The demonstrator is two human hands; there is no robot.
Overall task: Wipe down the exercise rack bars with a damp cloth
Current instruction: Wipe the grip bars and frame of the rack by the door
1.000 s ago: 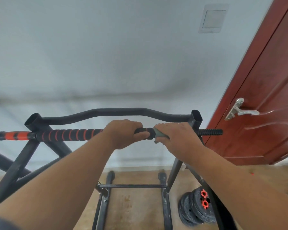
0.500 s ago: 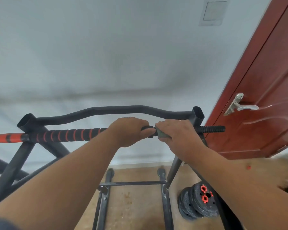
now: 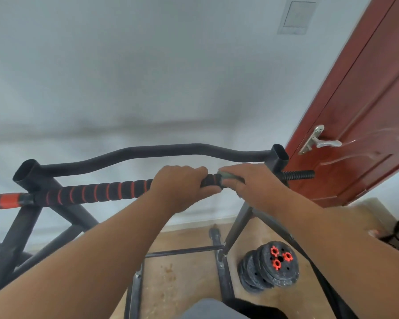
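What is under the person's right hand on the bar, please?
A grey-green cloth peeks out beneath the right hand, wrapped round the striped bar. Most of the cloth and that stretch of bar are covered.

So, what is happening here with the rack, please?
A person is wiping the exercise rack. The left hand grips the black-and-red padded bar, and the right hand holds a grey-green cloth wrapped round the same bar beside it. Weight plates lie on the floor below.
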